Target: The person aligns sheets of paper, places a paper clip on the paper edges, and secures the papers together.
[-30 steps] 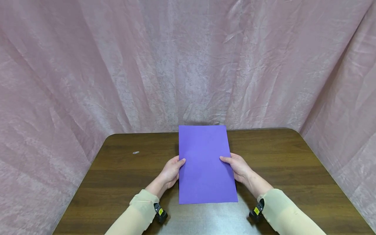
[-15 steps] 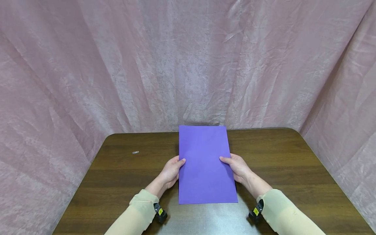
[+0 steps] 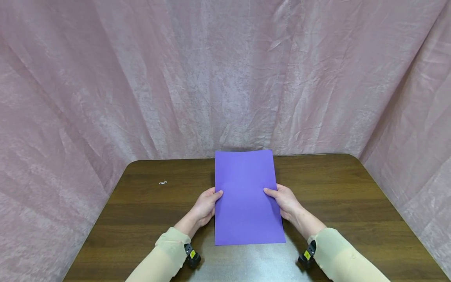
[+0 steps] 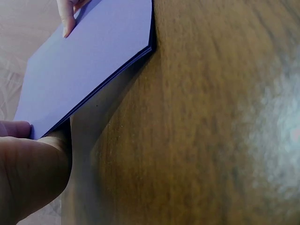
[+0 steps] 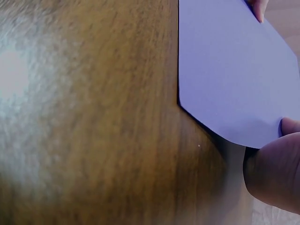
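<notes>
Between both hands in the head view is a purple sheet of paper (image 3: 246,203), its long sides running away from the person. In the left wrist view its near edge looks layered, like more than one sheet. The left hand (image 3: 204,205) pinches the left long side, thumb on top and the other fingers mostly hidden beneath. Opposite it, the right hand (image 3: 287,200) grips the right side the same way. In the right wrist view the paper (image 5: 234,70) bends slightly near the thumb, and part of it stands above the tabletop with shadow under it.
A small silver paper clip (image 3: 163,183) lies at the far left of the brown wooden table (image 3: 324,184). Pink curtains (image 3: 225,78) hang behind the table and along its sides. Light glares off the tabletop near the front.
The paper's far right corner has risen very slightly, so its far edge slants a little. Both hands keep their grip and place.
</notes>
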Demonstrator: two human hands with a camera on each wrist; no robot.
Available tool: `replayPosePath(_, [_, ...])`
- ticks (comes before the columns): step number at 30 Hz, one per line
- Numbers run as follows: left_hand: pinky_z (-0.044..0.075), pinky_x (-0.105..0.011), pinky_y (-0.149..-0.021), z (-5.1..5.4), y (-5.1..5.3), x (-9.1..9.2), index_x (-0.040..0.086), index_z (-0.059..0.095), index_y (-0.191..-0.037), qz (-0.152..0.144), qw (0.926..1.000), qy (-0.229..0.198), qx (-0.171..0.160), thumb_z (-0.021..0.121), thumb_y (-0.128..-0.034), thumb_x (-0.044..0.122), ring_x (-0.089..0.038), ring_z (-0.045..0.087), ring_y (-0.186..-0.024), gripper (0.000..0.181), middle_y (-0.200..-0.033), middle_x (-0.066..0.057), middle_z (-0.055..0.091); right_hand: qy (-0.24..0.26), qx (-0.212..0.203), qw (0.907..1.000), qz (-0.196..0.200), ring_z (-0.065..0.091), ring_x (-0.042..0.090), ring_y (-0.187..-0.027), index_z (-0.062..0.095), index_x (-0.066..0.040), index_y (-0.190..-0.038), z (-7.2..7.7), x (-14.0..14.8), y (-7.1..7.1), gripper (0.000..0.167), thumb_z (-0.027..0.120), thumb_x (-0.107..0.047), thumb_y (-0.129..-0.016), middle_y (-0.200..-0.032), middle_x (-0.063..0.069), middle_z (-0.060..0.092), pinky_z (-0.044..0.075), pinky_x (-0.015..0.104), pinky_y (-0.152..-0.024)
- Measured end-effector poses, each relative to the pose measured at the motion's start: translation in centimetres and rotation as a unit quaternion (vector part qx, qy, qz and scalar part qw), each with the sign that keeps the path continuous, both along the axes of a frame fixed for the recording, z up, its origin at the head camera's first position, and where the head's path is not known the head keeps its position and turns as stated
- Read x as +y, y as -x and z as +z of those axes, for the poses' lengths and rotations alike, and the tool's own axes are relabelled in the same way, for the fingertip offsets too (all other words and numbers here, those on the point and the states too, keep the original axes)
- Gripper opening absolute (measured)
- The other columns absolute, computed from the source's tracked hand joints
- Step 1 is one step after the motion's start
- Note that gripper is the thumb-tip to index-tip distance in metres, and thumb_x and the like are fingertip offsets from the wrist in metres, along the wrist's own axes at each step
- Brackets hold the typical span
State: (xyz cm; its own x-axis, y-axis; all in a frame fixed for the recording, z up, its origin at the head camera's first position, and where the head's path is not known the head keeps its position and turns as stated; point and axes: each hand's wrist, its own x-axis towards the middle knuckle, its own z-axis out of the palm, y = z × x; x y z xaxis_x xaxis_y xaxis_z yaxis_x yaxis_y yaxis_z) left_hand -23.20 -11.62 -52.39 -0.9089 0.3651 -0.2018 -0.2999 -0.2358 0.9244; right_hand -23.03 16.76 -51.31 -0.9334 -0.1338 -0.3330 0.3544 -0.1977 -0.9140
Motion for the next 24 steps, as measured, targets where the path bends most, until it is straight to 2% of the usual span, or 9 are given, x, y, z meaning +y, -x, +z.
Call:
replayPosePath(10, [0.060, -0.033, -0.078, 0.00, 0.06, -0.36, -0.010, 0.044, -0.138, 0.003, 1.0000, -0.002, -0.007, 0.037, -0.1114, 0.011, -0.019, 0.072, -0.092, 0.035, -0.105, -0.010, 0.072, 0.015, 0.008, 0.9997, 0.016, 0.073, 0.020, -0.079, 0.060, -0.002, -0.123, 0.00, -0.01, -0.15, 0.021, 0.058, -0.010, -0.104, -0.089, 0.007, 0.075, 0.059, 0.035, -0.069])
replayPosePath(24, [0.060, -0.034, -0.081, 0.20, -0.03, -0.87, -0.009, 0.043, -0.140, -0.003, 0.9999, -0.004, -0.012, 0.037, -0.1116, 0.012, -0.020, 0.071, -0.095, 0.036, -0.108, -0.011, 0.072, 0.024, 0.010, 0.9996, 0.015, 0.073, 0.019, -0.078, 0.064, -0.006, -0.115, -0.10, -0.31, -0.41, 0.013, 0.059, -0.011, -0.104, -0.087, 0.006, 0.075, 0.060, 0.036, -0.068])
